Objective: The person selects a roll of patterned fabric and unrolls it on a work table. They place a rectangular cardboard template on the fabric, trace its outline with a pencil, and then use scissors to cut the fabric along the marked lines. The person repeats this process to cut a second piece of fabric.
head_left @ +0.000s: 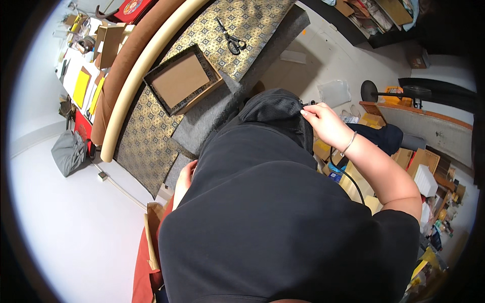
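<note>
At my waist sits a black mesh-fronted bag [273, 108]. My right hand [326, 123], with a thin bracelet at the wrist, pinches the bag's right edge near its top corner. A small dark piece shows by the fingertips, but its detail is too small to make out. Close against my left side is my left hand [185, 179]; the black shirt [242, 202] covers most of it and its fingers are largely hidden. Ahead on the patterned table lie a shallow open box [181, 82] with a dark patterned rim and black-handled scissors [231, 39].
The gold-and-black patterned table [151, 146] has grey felt [202, 123] along its near edge. Long cream [124, 106] and brown [106, 111] rolls curve along its far left. A black cable [351, 179] hangs below my right arm. Cardboard boxes [404, 156] crowd the right.
</note>
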